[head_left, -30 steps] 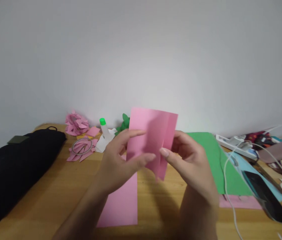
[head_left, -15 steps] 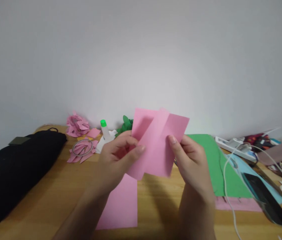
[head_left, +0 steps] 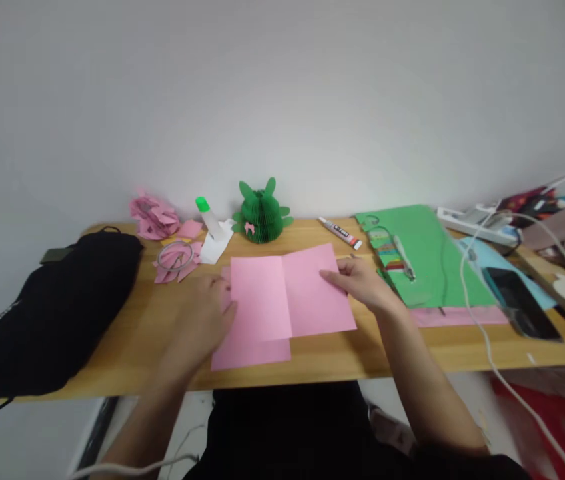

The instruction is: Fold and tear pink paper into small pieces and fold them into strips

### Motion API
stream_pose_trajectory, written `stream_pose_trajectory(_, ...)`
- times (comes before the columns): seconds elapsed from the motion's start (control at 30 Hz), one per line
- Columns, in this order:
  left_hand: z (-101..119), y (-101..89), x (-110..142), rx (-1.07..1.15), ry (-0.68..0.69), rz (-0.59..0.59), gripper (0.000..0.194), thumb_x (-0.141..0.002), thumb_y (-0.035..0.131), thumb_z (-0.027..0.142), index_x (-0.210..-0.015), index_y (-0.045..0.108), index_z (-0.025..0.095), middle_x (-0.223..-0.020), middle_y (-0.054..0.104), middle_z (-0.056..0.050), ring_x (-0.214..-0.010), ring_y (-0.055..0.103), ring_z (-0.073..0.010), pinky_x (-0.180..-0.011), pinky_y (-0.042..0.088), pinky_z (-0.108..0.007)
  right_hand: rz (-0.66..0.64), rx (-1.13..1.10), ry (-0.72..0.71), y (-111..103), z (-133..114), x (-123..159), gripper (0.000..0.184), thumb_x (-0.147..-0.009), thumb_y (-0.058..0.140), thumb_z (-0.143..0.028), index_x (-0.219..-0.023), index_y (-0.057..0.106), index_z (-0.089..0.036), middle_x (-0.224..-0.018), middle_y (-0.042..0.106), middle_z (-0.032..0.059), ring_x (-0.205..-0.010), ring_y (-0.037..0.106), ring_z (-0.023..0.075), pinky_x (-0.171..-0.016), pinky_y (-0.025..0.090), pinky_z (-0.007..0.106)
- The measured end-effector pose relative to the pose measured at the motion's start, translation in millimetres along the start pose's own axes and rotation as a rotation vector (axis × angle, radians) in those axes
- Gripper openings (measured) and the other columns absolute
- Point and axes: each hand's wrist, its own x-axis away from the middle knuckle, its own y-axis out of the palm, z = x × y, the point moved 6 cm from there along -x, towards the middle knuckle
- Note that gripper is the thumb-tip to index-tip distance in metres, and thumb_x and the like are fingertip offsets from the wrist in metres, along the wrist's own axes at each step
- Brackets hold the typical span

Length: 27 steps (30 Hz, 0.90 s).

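A pink paper sheet (head_left: 262, 300) with a crease down its middle lies opened out in front of me. My right hand (head_left: 357, 281) pinches its right half near the edge, thumb on top, and that half is tilted up. At the left edge my left hand (head_left: 205, 313), blurred, has its thumb lapping over the paper and its fingers curled beside it. Underneath, a second pink sheet (head_left: 252, 355) rests on the table, mostly covered.
Behind stand a green honeycomb paper figure (head_left: 262, 217), a glue stick (head_left: 211, 219) and a glue tube (head_left: 341, 233). A black bag (head_left: 62, 313) is at left. Green paper (head_left: 422, 257) with a cutter (head_left: 405, 257), a phone (head_left: 522, 303) and a white cable (head_left: 472, 313) are at right.
The pink paper was held up folded in both hands; now it is lowered to the table and opened out over the other sheet. My view has tilted down.
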Motion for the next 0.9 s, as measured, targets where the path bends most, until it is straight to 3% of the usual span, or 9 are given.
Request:
stream_pose_trajectory(0.07, 10.3, 29.2, 8.0, -0.097, 0.011, 0.025, 0.032, -0.078, 0.051, 0.016, -0.109, 0.058, 0.012, -0.111, 0.057, -0.016, -0.101, 0.057, -0.0294, -0.085, 0.048, -0.044, -0.039, -0.018, 0.084, 13.5, 31.7, 0.0, 0.033, -0.064, 0.07, -0.044, -0.058, 0.061, -0.014, -0.053, 0.059, 0.0, -0.047, 0.049, 0.0099, -0.044, 0.037, 0.022)
stream_pose_trajectory(0.13, 23.1, 53.7, 10.1, -0.122, 0.042, 0.013, 0.044, -0.079, 0.048, 0.011, -0.123, 0.051, 0.011, -0.117, 0.055, -0.018, -0.106, 0.054, -0.0299, -0.088, 0.046, -0.046, -0.049, -0.019, 0.147, 20.1, 53.9, 0.5, 0.032, -0.065, 0.07, -0.043, -0.063, 0.062, -0.013, -0.054, 0.06, 0.0001, -0.048, 0.051, 0.0104, -0.045, 0.039, 0.022)
stream_pose_trajectory(0.27, 38.0, 79.0, 2.2, -0.152, 0.16, -0.049, 0.048, -0.079, 0.042, 0.004, -0.125, 0.053, 0.011, -0.128, 0.051, -0.021, -0.118, 0.045, -0.0349, -0.094, 0.039, -0.051, -0.034, 0.023, 0.231, 16.5, 69.5, -3.8, 0.029, -0.072, 0.069, -0.041, -0.068, 0.061, -0.012, -0.05, 0.053, -0.0035, -0.043, 0.044, 0.0072, -0.041, 0.034, 0.02)
stream_pose_trajectory(0.37, 40.2, 88.6, -5.8, -0.159, 0.274, -0.144, 0.049, -0.077, 0.04, 0.002, -0.122, 0.057, 0.012, -0.113, 0.059, -0.016, -0.107, 0.052, -0.0298, -0.088, 0.043, -0.044, 0.012, 0.074, 0.275, 10.0, 67.4, -10.6, 0.027, -0.084, 0.061, -0.038, -0.079, 0.062, -0.012, -0.06, 0.056, -0.0021, -0.048, 0.048, 0.007, -0.045, 0.04, 0.02)
stream_pose_trajectory(0.47, 40.3, 94.8, -14.2, -0.187, 0.329, -0.198, 0.048, -0.078, 0.039, 0.004, -0.122, 0.057, 0.011, -0.105, 0.061, -0.014, -0.102, 0.053, -0.0279, -0.084, 0.044, -0.041, 0.07, 0.112, 0.332, 6.4, 65.8, -18.0, 0.027, -0.091, 0.054, -0.036, -0.103, 0.06, -0.013, -0.092, 0.064, 0.0043, -0.074, 0.062, 0.0124, -0.065, 0.053, 0.029)
stream_pose_trajectory(0.57, 42.2, 100.1, -20.9, -0.231, 0.342, -0.217, 0.044, -0.082, 0.04, 0.01, -0.123, 0.056, 0.01, -0.103, 0.061, -0.015, -0.1, 0.053, -0.0279, -0.082, 0.043, -0.04, 0.095, 0.126, 0.387, 5.6, 67.1, -22.8, 0.031, -0.091, 0.054, -0.034, -0.116, 0.057, -0.015, -0.114, 0.06, 0.0081, -0.096, 0.062, 0.0188, -0.081, 0.054, 0.039)
stream_pose_trajectory(0.9, 39.8, 113.2, -21.9, -0.328, 0.34, -0.267, 0.048, -0.086, 0.038, 0.012, -0.133, 0.047, 0.007, -0.098, 0.064, -0.014, -0.097, 0.055, -0.0272, -0.075, 0.041, -0.039, 0.154, 0.116, 0.46, 10.3, 84.0, -13.3, 0.033, -0.09, 0.055, -0.035, -0.116, 0.057, -0.015, -0.116, 0.06, 0.0077, -0.099, 0.061, 0.0211, -0.083, 0.053, 0.04)
